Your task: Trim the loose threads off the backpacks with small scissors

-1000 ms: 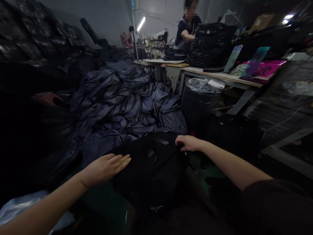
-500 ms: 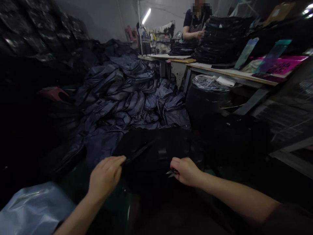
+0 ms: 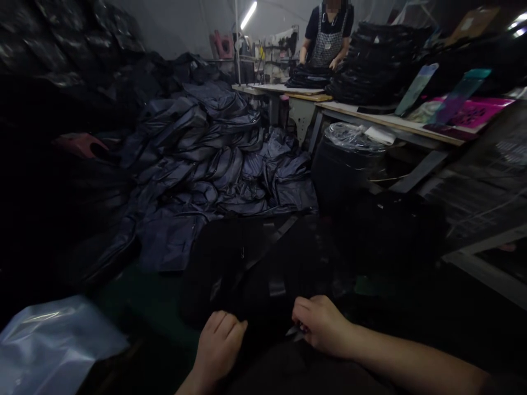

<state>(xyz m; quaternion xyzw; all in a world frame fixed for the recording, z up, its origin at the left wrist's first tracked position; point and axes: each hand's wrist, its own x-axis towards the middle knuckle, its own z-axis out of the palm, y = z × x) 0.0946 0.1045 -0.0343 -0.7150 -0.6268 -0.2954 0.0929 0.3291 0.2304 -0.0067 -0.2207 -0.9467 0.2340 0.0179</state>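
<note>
A black bag with straps and a zip pull lies in front of me, its near part lost in the dark. My left hand is closed at the bag's near edge, fingers curled down onto the dark fabric; the fingertips are hidden. My right hand is closed to the right of it, also against the near edge. Small thread snips stick out below its fingers, their pale blades pointing left.
A heap of dark blue bags fills the floor ahead. Beyond the sewing table stands a co-worker beside stacked black pieces. A plastic-lined bin stands under the table. A pale plastic bag lies at lower left.
Both hands have come nearer to me, the left one also moving right. More of the black bag's top and its straps shows. The co-worker's hands have lowered to the table.
</note>
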